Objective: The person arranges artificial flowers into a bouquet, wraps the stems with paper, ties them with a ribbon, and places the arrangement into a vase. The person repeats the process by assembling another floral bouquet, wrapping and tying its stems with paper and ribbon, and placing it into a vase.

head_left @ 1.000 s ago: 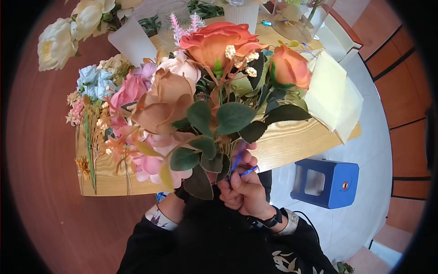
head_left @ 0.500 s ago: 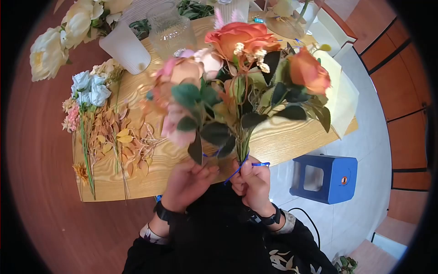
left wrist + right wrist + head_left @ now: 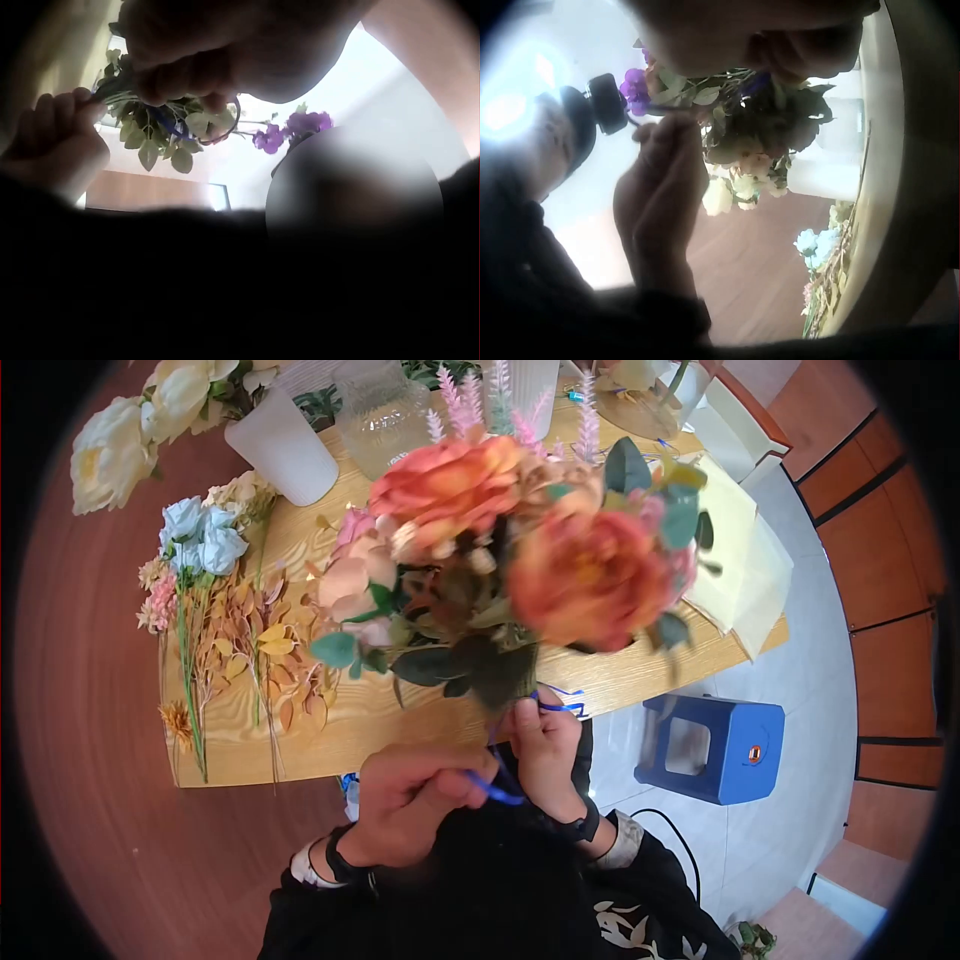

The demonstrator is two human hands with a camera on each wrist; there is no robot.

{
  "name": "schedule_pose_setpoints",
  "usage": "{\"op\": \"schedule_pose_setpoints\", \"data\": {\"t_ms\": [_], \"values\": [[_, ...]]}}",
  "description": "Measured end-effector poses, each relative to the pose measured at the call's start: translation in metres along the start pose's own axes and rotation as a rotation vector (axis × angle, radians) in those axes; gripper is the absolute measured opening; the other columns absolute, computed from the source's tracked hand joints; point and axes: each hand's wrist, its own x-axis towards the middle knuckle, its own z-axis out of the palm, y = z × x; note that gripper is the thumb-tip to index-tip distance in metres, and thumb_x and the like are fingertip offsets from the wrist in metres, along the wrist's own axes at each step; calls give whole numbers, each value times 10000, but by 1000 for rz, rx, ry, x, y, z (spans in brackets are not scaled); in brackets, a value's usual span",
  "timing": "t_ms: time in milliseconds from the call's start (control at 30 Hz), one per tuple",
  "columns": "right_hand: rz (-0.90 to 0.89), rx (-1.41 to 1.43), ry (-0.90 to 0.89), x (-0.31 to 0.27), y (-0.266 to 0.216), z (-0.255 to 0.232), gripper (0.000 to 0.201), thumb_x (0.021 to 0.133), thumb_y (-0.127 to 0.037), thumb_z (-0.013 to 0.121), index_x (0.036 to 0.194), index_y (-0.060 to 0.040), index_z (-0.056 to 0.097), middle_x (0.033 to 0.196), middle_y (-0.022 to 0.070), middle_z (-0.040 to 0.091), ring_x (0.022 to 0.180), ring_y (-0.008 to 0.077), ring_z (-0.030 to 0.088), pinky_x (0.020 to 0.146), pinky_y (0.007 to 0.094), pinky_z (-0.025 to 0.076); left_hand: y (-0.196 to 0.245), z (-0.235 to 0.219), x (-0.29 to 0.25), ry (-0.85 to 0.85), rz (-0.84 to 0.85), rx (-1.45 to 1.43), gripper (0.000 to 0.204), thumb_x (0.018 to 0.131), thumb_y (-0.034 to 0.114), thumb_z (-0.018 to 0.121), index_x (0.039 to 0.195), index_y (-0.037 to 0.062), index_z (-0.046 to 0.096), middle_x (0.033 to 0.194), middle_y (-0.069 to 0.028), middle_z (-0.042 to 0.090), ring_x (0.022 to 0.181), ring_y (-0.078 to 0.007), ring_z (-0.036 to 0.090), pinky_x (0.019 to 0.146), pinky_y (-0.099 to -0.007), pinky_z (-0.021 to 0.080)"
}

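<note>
A bouquet of artificial flowers (image 3: 450, 490), partly blurred, is held upright over the table's front edge. My right hand (image 3: 548, 755) grips its stems just below the leaves, with a blue ribbon (image 3: 560, 705) around them by the thumb. To the left and lower, my left hand (image 3: 415, 800) pinches a blue ribbon end (image 3: 495, 790) between thumb and curled fingers, apart from the stems. In the left wrist view the ribbon (image 3: 169, 124) crosses near the stems, between the right hand (image 3: 56, 142) and the left hand (image 3: 240, 52).
Blue flowers (image 3: 203, 538) and dried leafy stems (image 3: 250, 640) lie on the wooden table (image 3: 370, 745) at left. A white vase (image 3: 285, 450) and a glass vase (image 3: 380, 420) stand behind. Pale wrapping sheets (image 3: 745, 560) lie at right; a blue stool (image 3: 750, 755) stands on the floor.
The bouquet has turned, bringing other orange blooms and pink sprigs into view. My left hand left the stems, moved down and now holds a ribbon end; my right hand stays at the stems.
</note>
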Motion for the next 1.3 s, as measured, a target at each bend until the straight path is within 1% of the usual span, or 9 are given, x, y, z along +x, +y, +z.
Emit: {"op": "schedule_pose_setpoints", "data": {"t_ms": [133,467,667,733,800,867,1000,1100,1300], "values": [[-239,-332,-14,-2,2,5,262,904,-239,504,744,-31,510,562,44,445,490,114,414,482,261,319,33,31,37,115,-95,28,359,913,298,480,758,-25,511,595,-19,445,529,-91,390,489,-245,327],[-28,-56,-28,-50,28,-6,241,904,-241,502,803,-23,523,611,36,478,526,107,438,480,237,328,6,74,111,-316,-116,195,54,781,-31,450,802,-64,487,660,-55,513,631,-166,531,611,-299,432],[108,104,-7,-58,42,-3,235,904,-242,501,838,-19,530,641,31,499,548,103,453,480,222,334,-11,81,110,-351,276,1177,211,731,21,562,918,-62,510,758,-179,580,860,-363,548,717,-357,451],[148,155,15,-15,41,10,235,904,-243,501,850,-17,533,651,30,505,555,102,457,480,217,336,-2,77,86,-22,544,1435,346,725,48,600,1035,-62,492,836,-169,604,989,-349,518,770,-349,449],[191,212,46,-14,45,6,234,904,-243,500,862,-15,535,661,28,512,562,100,462,479,212,338,32,62,56,-234,462,1029,300,736,1,563,1029,-59,530,865,-154,626,934,-304,574,760,-328,464],[210,246,79,-12,35,-2,235,904,-244,500,868,-15,536,666,28,516,566,100,465,479,210,339,51,24,29,-496,2,683,219,731,-16,542,943,-30,594,806,-141,631,773,-250,621,696,-308,480],[360,391,-174,-8,-25,-10,371,903,-330,486,860,39,501,522,6,390,371,47,242,361,206,147,-9,-31,23,-62,-513,290,288,685,65,630,964,0,604,893,-103,637,764,-186,614,701,-288,485],[418,546,-329,-11,-29,-4,386,896,-346,490,835,36,495,516,-3,352,371,54,242,364,207,149,-112,-57,3,130,-357,2,378,752,150,610,1083,-13,530,1082,-117,574,958,-195,557,817,-304,459],[413,506,-408,-12,-36,1,381,887,-334,503,787,34,484,505,0,349,370,60,245,370,216,154,-101,-41,16,162,-233,-297,345,788,145,588,1095,4,515,1083,-98,560,980,-177,536,825,-302,446]]}}
